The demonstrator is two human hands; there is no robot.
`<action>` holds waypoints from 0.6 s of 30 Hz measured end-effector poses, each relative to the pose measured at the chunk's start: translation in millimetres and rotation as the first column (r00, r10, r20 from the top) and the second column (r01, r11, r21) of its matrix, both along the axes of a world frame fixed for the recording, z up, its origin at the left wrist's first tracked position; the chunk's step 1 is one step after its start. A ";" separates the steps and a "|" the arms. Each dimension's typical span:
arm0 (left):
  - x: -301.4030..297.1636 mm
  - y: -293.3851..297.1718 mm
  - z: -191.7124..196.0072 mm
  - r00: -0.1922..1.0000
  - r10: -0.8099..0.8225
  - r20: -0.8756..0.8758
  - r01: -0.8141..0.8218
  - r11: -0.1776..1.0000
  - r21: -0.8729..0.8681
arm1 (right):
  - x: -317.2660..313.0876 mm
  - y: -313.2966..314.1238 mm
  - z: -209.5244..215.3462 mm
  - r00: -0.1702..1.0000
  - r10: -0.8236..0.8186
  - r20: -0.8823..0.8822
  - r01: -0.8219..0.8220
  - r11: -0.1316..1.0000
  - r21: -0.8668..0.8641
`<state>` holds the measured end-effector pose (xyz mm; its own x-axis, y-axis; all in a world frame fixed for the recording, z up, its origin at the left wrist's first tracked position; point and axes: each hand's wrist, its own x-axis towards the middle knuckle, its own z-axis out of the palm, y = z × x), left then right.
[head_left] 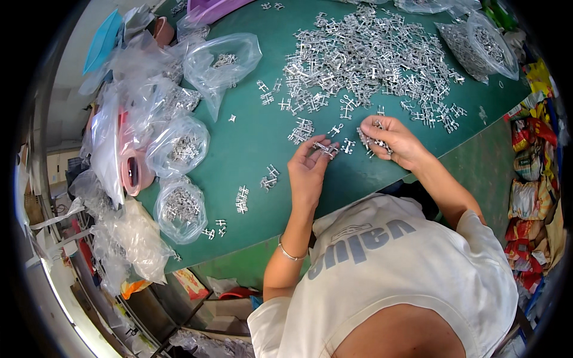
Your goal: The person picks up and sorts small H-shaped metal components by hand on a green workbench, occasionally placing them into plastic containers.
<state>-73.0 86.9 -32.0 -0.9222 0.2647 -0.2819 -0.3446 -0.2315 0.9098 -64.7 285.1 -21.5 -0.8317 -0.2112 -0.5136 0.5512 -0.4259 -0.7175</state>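
Small silvery metal parts with several prongs are in both my hands, over the green table (239, 140). My left hand (309, 165) is closed with one such metal part (326, 150) at its fingertips. Several more metal parts (371, 142) are bunched in the curled fingers of my right hand (394, 141). A few loose metal parts (348, 145) lie on the table between the hands. Just beyond my left hand sits a small cluster of metal parts (301, 130). The large heap of metal parts (376, 56) spreads farther off, beyond both hands.
Open clear bags of metal parts (181, 204) line the table's left side, beside a pink container (136, 172). Small groups of parts (242, 198) lie near the left front. At the far right stands another filled bag (477, 48). Colourful packages (528, 197) are stacked beyond the right edge.
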 end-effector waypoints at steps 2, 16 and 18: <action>0.1 -1.5 0.8 0.999 -0.003 0.049 -0.001 0.997 0.074 | 0.3 -6.7 -0.8 1.000 0.013 -0.029 -0.011 0.998 0.060; -8.2 -7.6 11.7 0.993 -0.045 0.111 0.070 0.968 -0.240 | 0.6 -20.3 -7.8 0.989 0.042 -0.143 -0.013 0.981 0.193; -9.5 -12.4 1.6 0.977 -0.093 0.192 0.073 0.991 0.108 | 0.5 -21.7 -4.8 0.991 0.030 -0.133 -0.007 0.986 0.169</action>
<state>-82.5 74.5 -30.4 -0.8253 0.3741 -0.4231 -0.5356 -0.2806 0.7965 -64.1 263.4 -26.3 -0.8921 -0.1478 -0.4269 0.4517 -0.2836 -0.8459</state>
